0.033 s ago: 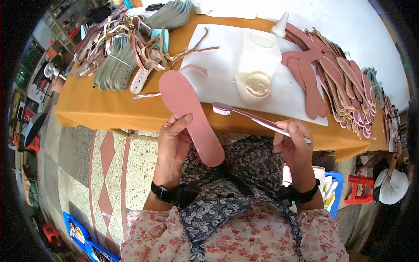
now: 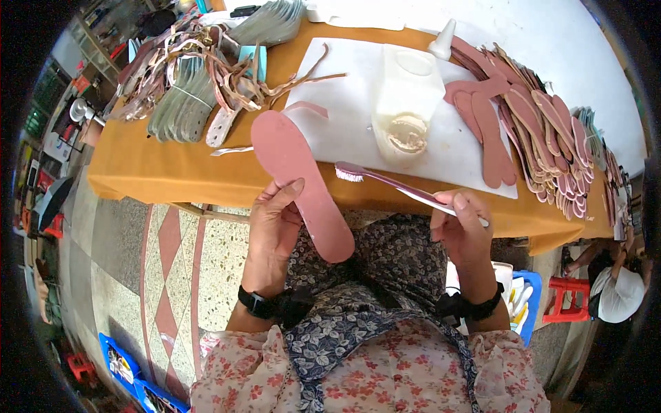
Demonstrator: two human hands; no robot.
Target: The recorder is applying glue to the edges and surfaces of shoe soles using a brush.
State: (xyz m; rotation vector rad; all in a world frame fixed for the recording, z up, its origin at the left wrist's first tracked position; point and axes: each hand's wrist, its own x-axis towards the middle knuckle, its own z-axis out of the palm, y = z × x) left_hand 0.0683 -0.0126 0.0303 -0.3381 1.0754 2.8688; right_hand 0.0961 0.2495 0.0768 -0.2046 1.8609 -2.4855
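Left hand (image 2: 274, 220) clamped on pink insole (image 2: 301, 186), held tilted over the lap at the edge of the orange surface (image 2: 151, 168); right hand (image 2: 463, 230) closed around toothbrush (image 2: 403, 188), bristles just right of the insole. Risks — glue dripping onto apron (image 2: 385, 275), or bristles overshooting the edge. Nearby: glue jug (image 2: 405, 103), white board (image 2: 337, 131), stacked insoles (image 2: 544, 131) crowding the right.

Pinks on an orange bench

A dusty pink insole (image 2: 301, 184) lies beside the orange-covered bench (image 2: 158, 165); on the bench, a white board (image 2: 344, 127), a translucent white jug (image 2: 405, 103) and pink-and-tan soles (image 2: 544, 131); the toothbrush (image 2: 399, 186) is pink-handled.
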